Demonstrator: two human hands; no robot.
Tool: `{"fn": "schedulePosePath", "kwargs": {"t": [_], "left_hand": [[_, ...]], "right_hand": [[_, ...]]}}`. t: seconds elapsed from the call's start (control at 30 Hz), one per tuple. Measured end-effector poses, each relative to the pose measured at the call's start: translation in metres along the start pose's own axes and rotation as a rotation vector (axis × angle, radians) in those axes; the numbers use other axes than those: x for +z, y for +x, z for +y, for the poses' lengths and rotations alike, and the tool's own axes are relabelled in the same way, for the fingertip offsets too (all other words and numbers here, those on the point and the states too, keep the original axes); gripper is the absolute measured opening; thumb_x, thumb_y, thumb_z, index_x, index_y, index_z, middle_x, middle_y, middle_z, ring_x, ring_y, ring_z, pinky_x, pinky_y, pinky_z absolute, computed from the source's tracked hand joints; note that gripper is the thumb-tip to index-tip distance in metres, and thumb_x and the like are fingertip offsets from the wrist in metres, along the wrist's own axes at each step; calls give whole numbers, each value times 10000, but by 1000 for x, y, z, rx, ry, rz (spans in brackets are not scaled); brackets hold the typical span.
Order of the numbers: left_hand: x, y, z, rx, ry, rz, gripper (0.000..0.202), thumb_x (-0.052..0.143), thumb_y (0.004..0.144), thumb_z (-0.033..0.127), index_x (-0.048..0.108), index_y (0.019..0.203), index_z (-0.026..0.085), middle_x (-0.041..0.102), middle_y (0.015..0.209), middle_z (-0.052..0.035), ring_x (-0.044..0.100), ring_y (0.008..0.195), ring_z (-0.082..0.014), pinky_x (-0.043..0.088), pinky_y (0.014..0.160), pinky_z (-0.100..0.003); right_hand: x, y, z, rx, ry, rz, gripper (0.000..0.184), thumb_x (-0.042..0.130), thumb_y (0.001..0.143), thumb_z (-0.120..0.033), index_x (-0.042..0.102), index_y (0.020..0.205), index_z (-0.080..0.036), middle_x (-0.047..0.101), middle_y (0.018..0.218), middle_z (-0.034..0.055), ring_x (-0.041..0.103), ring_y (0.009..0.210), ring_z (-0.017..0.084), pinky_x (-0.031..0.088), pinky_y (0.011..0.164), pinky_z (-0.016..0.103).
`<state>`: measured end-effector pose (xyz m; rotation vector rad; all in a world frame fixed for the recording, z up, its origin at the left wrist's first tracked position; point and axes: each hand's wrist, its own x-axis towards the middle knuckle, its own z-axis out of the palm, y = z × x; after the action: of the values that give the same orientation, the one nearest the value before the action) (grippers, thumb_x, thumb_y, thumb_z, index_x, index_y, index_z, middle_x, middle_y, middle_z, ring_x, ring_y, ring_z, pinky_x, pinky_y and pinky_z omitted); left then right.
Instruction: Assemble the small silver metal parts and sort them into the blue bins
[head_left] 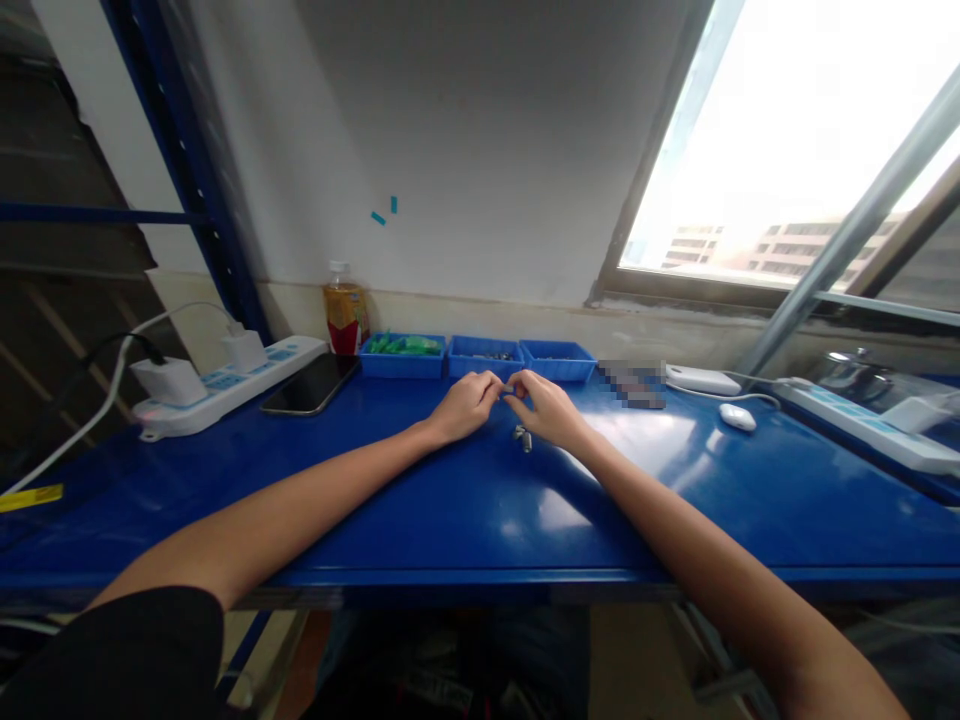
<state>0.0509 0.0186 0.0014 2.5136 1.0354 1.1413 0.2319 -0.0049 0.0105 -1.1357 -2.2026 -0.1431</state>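
My left hand (466, 403) and my right hand (546, 408) meet over the middle of the blue table (420, 520), fingertips pinched together on a small metal part (508, 388) between them. A second small metal piece (523, 437) lies on the table just under my right hand. Three blue trays stand right behind the hands: the left tray (402, 367) holds green parts, the middle tray (485, 366) holds small dark parts, and the right tray (558, 367) shows nothing I can make out.
A drink bottle (345, 318) and a black phone (309, 386) sit left of the trays, beside a white power strip (225, 388) with chargers. At the right lie a white device (703, 379), a white mouse (737, 417) and another power strip (862, 425).
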Motion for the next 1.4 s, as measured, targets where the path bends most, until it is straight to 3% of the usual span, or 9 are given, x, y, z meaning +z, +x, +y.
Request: {"fn": "schedulePosePath", "kwargs": {"t": [0.17,0.3,0.4,0.53,0.7,1.0,1.1,1.23,1.4], "left_hand": [[1,2,-2,-60,-44,-50,398,298,954,414,591,837,171,659,785,-41,589,751,-175,435,727,-309],[1,-1,2,42,54,-164,347,498,853,506,629,880,186,664,864,-41,584,841,-197,420,770,-316],[-2,-5,9,193,118,-279,340,575,801,514,643,959,220,655,920,-40,567,917,-213,393,812,-330],[-6,-6,13,315,121,-356,249,580,823,402,645,1005,246,650,980,-41,556,946,-213,378,827,-330],[-4,-6,10,311,113,-333,166,519,851,273,655,929,219,657,981,-48,555,945,-201,381,842,-321],[1,-6,7,211,240,-291,157,554,803,308,641,874,198,621,990,-66,524,981,-241,382,819,-364],[2,-4,3,180,222,-211,137,557,790,273,632,854,177,633,955,-72,537,949,-238,397,823,-372],[3,1,-5,50,12,-61,164,535,817,290,629,820,156,655,904,-69,575,880,-203,429,817,-347],[3,3,-8,-92,-262,-70,277,516,839,385,636,889,141,672,873,-59,609,796,-180,446,680,-285]], "right_hand": [[-12,18,1,-36,-120,50,187,464,899,-323,573,824,-191,611,822,50,560,801,172,403,723,260],[-19,58,11,163,-245,134,280,459,900,-422,604,891,-183,643,873,79,580,834,201,406,717,280],[-18,72,17,275,-282,33,385,458,883,-516,611,979,-176,670,917,99,602,827,218,407,686,286],[-13,47,18,213,-242,-105,334,438,906,-462,630,915,-189,673,865,71,607,766,187,388,649,266],[-18,10,18,113,-164,-201,215,490,889,-349,643,870,-198,649,793,35,594,739,159,382,648,246],[-15,10,12,61,-85,-378,147,510,859,-238,655,854,-215,668,827,48,609,782,182,411,680,255],[-14,9,14,38,-75,-348,130,515,829,-189,639,866,-203,656,847,49,604,812,183,419,719,265],[-15,8,12,-33,4,-237,168,579,790,-214,592,957,-194,631,898,39,585,840,174,427,740,269],[-15,10,4,-62,30,-135,65,549,817,-197,578,873,-184,613,857,36,564,826,166,419,746,269]]}}
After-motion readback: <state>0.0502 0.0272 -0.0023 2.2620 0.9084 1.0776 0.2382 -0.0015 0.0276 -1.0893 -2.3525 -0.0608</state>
